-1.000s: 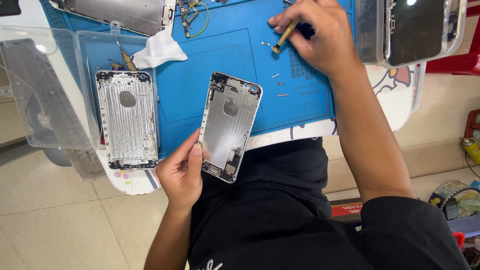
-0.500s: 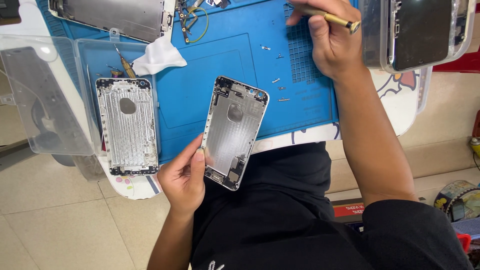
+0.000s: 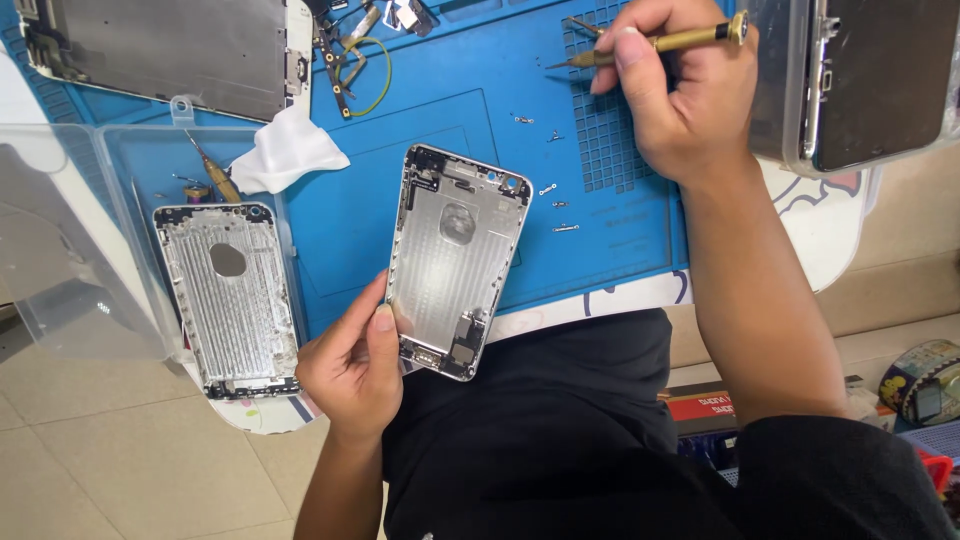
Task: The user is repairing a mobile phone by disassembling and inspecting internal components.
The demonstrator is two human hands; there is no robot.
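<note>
Fingers of the left hand (image 3: pixel 352 372) pinch the phone housing (image 3: pixel 455 262); the right hand (image 3: pixel 680 95) clasps a brass screwdriver (image 3: pixel 655 42).

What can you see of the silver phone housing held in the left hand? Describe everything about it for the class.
The silver phone housing is an emptied metal rear shell, inner side up, with a round cut-out near its top and small dark parts left at both ends. It lies tilted, its top leaning right, over the blue work mat and the person's lap. The left hand has it in its grip at the lower left edge, thumb on the inner face. The right hand, holding a brass screwdriver, stays clear of it.
</note>
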